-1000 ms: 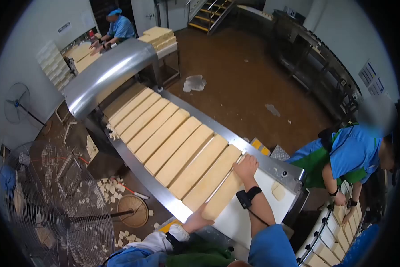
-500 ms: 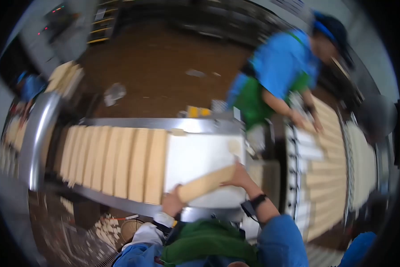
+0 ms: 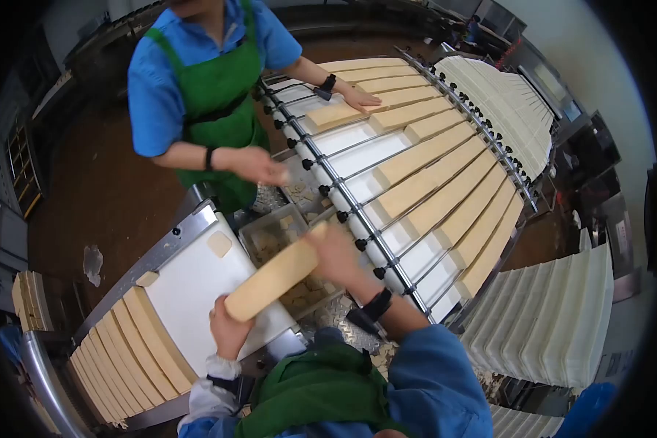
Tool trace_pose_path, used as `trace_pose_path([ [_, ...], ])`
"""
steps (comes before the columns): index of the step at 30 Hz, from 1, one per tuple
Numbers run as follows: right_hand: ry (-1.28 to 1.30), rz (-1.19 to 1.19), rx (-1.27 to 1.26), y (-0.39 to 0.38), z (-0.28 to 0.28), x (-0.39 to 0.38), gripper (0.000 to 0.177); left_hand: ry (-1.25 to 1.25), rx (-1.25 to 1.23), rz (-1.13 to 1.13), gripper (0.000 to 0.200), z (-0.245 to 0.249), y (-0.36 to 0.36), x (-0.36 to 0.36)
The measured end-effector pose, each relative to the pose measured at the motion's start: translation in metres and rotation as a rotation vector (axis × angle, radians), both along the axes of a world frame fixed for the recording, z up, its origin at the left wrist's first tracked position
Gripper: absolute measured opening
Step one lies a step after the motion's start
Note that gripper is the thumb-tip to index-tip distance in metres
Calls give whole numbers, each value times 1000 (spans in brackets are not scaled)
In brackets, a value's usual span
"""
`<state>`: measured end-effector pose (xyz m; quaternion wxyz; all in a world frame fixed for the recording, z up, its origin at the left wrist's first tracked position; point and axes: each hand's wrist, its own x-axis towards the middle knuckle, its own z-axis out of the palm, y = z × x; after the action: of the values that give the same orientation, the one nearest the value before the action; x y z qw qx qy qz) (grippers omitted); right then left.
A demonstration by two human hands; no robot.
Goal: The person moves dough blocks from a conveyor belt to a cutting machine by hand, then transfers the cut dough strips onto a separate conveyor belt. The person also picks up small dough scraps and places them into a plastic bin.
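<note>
Left hand (image 3: 230,326) and right hand (image 3: 337,255) are clamping a long pale-yellow slab (image 3: 272,281) between their fingers, blur hiding the right fingertips.

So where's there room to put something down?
The white belt is bare between the long pale yellow slabs and the slab in the left hand and right hand. White gaps show near the black knobs. It's crowded along those slabs and in the grey plastic scrap bin.

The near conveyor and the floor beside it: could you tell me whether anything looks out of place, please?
Two small pieces lie loose on the near conveyor, apart from the long slabs lined up there. A pale scrap on the brown floor looks like litter; its material is unclear.
</note>
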<state>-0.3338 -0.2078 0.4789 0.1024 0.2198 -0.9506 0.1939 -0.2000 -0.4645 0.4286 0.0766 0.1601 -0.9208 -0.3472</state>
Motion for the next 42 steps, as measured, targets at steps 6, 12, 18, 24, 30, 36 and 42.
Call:
trace_pose_path([
  [6, -84, -76, -97, 130, 28, -166, 57, 209, -56, -84, 69, 44, 114, -153],
  [12, -668, -158, -353, 199, -12, -297, 88, 130, -152, -189, 73, 53, 157, -272],
  [18, 55, -431, -16, 214, -46, -300, 79, 150, -38, -399, 58, 41, 206, -330],
  [24, 164, -42, -260, 221, 3, -158, 55, 119, 236, -259, 24, -24, 286, -392],
  [30, -103, -164, -383, 252, 0, -37, 48, 228, 333, -102, 8, -51, 282, -388],
  [36, -188, -181, -489, 222, -9, 10, 38, 159, 82, -230, 23, -50, 264, -371],
  [42, -205, -68, -536, 181, 4, 18, 34, 397, 221, -71, 31, 45, 223, -276],
])
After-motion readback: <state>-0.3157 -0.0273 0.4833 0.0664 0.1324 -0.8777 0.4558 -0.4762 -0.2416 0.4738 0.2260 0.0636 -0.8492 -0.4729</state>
